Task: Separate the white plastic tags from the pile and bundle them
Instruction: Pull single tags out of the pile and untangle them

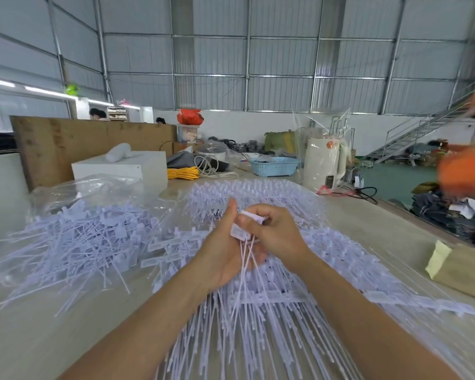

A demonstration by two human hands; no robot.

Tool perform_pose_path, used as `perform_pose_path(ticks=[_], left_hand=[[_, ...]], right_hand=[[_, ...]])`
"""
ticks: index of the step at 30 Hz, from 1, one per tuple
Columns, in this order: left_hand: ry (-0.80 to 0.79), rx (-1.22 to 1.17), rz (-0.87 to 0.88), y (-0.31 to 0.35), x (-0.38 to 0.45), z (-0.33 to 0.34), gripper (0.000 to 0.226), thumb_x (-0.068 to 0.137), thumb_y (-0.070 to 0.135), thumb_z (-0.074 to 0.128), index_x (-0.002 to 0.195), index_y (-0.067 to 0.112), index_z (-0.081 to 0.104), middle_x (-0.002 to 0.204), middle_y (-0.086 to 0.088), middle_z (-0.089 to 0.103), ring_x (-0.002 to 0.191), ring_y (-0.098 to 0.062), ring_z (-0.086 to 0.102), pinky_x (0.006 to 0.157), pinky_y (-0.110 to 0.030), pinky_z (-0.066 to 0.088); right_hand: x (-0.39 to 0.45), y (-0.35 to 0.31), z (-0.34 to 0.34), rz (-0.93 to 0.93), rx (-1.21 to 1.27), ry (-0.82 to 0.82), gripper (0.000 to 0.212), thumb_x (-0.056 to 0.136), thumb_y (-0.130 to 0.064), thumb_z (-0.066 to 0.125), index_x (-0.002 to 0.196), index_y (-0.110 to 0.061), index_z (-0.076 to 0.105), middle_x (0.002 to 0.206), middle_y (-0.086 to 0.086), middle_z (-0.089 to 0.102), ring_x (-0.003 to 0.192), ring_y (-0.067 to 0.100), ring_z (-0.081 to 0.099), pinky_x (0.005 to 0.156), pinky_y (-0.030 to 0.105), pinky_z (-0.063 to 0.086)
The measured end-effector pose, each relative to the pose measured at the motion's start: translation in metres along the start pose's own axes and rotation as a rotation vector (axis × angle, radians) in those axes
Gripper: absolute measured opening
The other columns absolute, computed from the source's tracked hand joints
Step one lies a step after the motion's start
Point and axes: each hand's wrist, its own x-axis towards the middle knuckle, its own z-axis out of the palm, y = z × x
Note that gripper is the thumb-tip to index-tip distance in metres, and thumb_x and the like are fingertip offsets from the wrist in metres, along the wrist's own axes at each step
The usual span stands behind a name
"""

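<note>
i am pinching a few white tags point(242, 231) between my left hand point(225, 253) and right hand point(274, 231), their tails hanging toward 6 o'clock so they are lining up for bundling above the pile point(258, 325).

White plastic tags point(242, 231) in a loose, tails-down bunch above the pile point(272, 311)

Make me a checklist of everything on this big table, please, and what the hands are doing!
Surface: pale wooden table, mostly covered.
Job's things: loose tags heaped at left on a clear plastic bag; joined tag strips fanned out in the middle.
Clutter: white box, blue basket, white appliance, tan packet.
Grippers: left hand holds a small bunch of tags; right hand pinches their heads.
Cables: yellow coil, white cord, black cord.
Surroundings: metal walls, staircase, other people.
</note>
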Motion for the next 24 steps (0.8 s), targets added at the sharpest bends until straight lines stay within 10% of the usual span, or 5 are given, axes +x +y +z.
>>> perform_pose_path(ticks=[3,5,9,17,24], left_hand=[[0.004,0.102,0.03,0.001,-0.005,0.004,0.066,0.076,0.051,0.061,0.125,0.008,0.053,0.083,-0.01,0.065,0.062,-0.018,0.063,0.053,-0.027,0.051],[0.023,0.186,0.107,-0.002,-0.006,0.004,0.065,0.075,0.007,0.077,0.13,-0.003,0.042,0.074,-0.01,0.059,0.055,-0.017,0.058,0.046,-0.024,0.047],[0.028,0.199,0.131,-0.002,-0.008,0.002,0.073,0.069,-0.031,0.053,0.134,-0.007,0.03,0.082,-0.013,0.054,0.061,-0.016,0.059,0.045,-0.023,0.044],[0.109,0.153,0.145,-0.006,-0.002,0.002,0.1,0.066,-0.032,0.054,0.147,0.001,0.006,0.093,-0.03,0.058,0.072,-0.021,0.062,0.046,-0.025,0.048],[0.072,0.267,-0.003,-0.011,-0.01,0.017,0.012,0.099,0.003,0.042,0.101,0.004,0.055,0.058,0.0,0.05,0.043,-0.006,0.042,0.044,-0.018,0.038]], right_hand=[[-0.001,0.0,-0.002,0.003,0.028,0.009,0.008,0.084,-0.013,0.068,0.078,-0.015,0.072,0.066,-0.006,0.068,0.054,0.007,0.062,0.05,0.019,0.047],[-0.001,-0.001,-0.005,0.05,0.084,-0.048,0.01,0.083,-0.02,0.069,0.089,-0.012,0.072,0.073,0.0,0.069,0.055,0.009,0.063,0.048,0.019,0.047],[0.0,-0.001,-0.012,0.118,0.05,-0.267,0.04,0.077,-0.041,0.063,0.112,-0.022,0.065,0.103,-0.001,0.07,0.093,0.009,0.066,0.076,0.023,0.054],[0.0,-0.005,-0.013,-0.087,-0.122,-0.17,0.017,0.084,-0.004,0.067,0.08,-0.019,0.062,0.067,-0.007,0.058,0.061,0.004,0.055,0.059,0.019,0.044],[0.009,0.001,-0.028,-0.125,-0.041,0.23,0.009,0.089,-0.013,0.061,0.087,-0.022,0.061,0.069,-0.002,0.059,0.052,0.0,0.053,0.049,0.014,0.045]])
